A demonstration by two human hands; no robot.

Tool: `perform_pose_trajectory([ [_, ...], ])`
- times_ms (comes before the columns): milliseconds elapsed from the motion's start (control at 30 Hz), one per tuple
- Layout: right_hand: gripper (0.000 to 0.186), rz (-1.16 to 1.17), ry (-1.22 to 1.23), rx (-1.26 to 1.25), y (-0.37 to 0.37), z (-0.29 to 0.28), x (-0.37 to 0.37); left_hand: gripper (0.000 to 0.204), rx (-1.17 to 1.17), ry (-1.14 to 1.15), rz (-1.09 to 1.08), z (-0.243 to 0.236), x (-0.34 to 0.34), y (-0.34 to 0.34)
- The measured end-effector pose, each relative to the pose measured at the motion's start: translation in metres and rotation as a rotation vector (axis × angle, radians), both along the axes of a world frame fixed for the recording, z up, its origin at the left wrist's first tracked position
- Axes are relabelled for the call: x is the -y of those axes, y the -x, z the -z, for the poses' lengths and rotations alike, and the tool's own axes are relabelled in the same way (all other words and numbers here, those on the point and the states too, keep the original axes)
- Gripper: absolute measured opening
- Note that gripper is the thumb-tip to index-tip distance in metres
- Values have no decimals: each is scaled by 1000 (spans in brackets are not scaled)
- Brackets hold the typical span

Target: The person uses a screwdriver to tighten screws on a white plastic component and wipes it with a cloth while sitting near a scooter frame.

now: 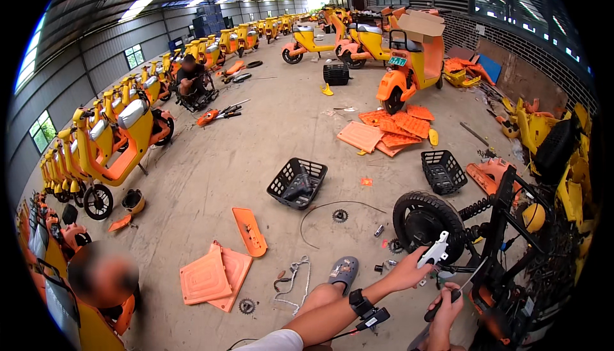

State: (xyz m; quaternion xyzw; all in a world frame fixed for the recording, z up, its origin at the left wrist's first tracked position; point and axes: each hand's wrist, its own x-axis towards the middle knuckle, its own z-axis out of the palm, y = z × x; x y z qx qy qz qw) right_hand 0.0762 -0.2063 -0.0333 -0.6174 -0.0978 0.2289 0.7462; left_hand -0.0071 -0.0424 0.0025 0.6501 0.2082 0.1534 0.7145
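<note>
My left hand [408,268] is closed on a silver metal bracket [433,250], held up in front of the rear wheel [418,217] of a stripped black scooter frame [504,207]. Just below and to its right, my right hand [445,312] grips the black handle of a screwdriver [472,276], its shaft pointing up toward the frame. A coil spring shock [474,209] sits beside the wheel. Small loose parts and a sprocket [395,245] lie on the floor near the wheel.
Black crates [297,183] [444,171], orange panels [217,274] [401,132], a chain [294,292] and a cable lie on the floor [192,210]. Rows of scooters [115,140] line the left. Another person [190,76] crouches farther back. Yellow scrap bodywork [572,194] piles along the right.
</note>
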Motion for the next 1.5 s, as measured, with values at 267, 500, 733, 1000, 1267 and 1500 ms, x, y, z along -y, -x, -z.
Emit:
perform_pose_trajectory([
  [267, 64, 20, -293, -254, -22, -24, 5, 34, 89, 129, -96, 22, -2, -15],
  [500, 44, -509, -761, -370, -39, -31, 59, 34, 40, 264, -57, -5, 1, -15],
  [733, 11, -487, -870, -464, -52, -37, 42, 44, 29, 224, -53, -5, 5, -19],
  [1000, 9, -204, -599, -570, -45, -39, 34, 44, 49, 254, -29, 0, 4, -18],
  [1267, 9, 65, -342, -704, -48, -5, 31, 42, 17, 572, -181, 5, 16, -19],
  [1500, 9, 103, -281, -640, -47, -12, 22, 70, 414, 79, -194, 7, 29, -46],
])
